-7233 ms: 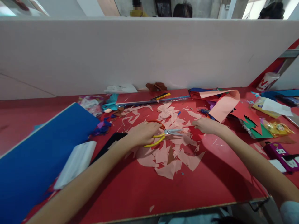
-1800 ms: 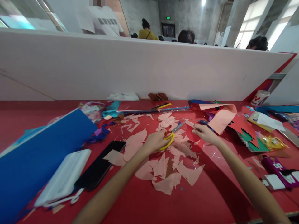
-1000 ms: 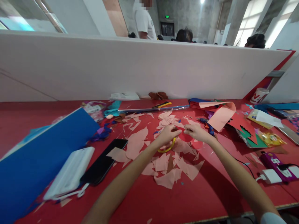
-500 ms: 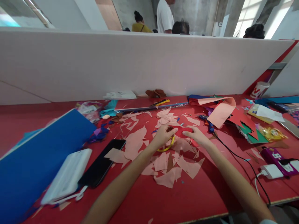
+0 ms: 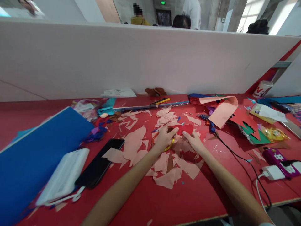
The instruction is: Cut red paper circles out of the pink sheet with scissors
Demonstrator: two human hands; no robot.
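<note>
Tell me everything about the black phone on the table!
The black phone is a flat, shiny-looking rectangle with rounded corners, and its dark face shows nothing lit. It lies slanted on the red table, beside a white block on its left, with pink paper scraps just past its top end. No hand touches it.

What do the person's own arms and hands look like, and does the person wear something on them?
The left arm and right arm are bare down to the fingers, with no gloves, rings or watch visible. A pale sleeve edge just shows at the bottom of the view, on the right arm.
</note>
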